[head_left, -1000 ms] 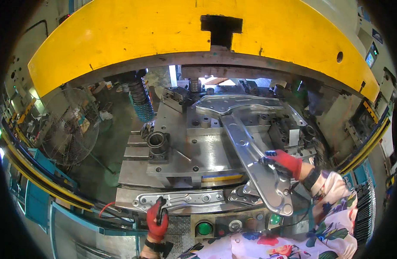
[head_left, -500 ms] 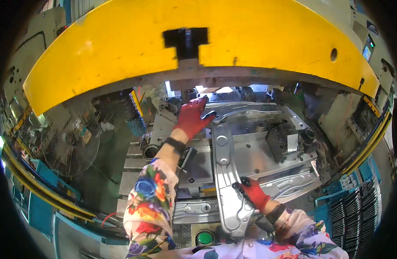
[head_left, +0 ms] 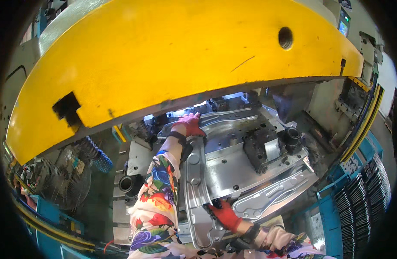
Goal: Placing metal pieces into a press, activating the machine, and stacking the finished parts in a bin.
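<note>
A long silver stamped metal panel (head_left: 195,172) with round embossed dimples slants from the die toward my body. My right hand (head_left: 226,216), in a red glove with dark fingertips, grips its right edge near the close end. At the panel's far end is my left hand (head_left: 190,124), also red-gloved, its thumb held apart from the fingers. Whether those fingers touch metal I cannot tell. Just beyond them, a second curved silver panel (head_left: 233,120) lies across the back of the die. A third stamped panel (head_left: 272,192) rests along the die's right front.
A yellow press ram (head_left: 172,56) hangs over the work. Dark die blocks (head_left: 259,149) and a guide bushing (head_left: 292,134) stand on the die. At right is a blue rack (head_left: 332,220) of stacked metal parts. A fan (head_left: 62,183) stands left.
My view has turned rightward. My left hand stays by the panel's far end, its fingers less spread. My right hand still holds the near end.
</note>
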The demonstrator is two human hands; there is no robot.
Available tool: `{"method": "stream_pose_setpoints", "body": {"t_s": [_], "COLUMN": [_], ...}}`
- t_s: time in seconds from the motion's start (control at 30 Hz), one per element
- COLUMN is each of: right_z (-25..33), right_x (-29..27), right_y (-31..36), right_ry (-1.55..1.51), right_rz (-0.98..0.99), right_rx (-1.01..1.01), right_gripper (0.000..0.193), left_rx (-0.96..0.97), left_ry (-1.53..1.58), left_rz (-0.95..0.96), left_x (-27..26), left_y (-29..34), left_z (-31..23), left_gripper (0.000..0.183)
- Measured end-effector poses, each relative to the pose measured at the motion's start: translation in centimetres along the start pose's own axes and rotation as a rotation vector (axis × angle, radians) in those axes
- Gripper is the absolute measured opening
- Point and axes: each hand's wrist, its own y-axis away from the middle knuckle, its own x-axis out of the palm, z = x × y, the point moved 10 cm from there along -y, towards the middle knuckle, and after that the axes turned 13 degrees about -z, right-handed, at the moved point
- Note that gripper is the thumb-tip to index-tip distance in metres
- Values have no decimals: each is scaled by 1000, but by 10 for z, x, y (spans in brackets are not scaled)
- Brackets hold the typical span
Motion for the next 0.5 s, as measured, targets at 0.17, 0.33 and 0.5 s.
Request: {"method": "stream_pose_setpoints", "body": {"t_s": [0.17,0.33,0.5], "right_z": [15,12,-20], "right_x": [-10,-25,-81], "right_y": [-1,1,-2], "right_ry": [171,196,528], "right_rz": [-50,-22,-83], "right_rx": [-129,-273,-34], "right_gripper": [32,36,29], "left_rx": [43,91,91], "left_ry": [129,-36,23], "left_rz": [-58,-294,-451], "left_x": [-3,-69,-111], "left_y": [-14,7,84], "left_z": [-11,-23,-58], "left_gripper": [86,80,75]}}
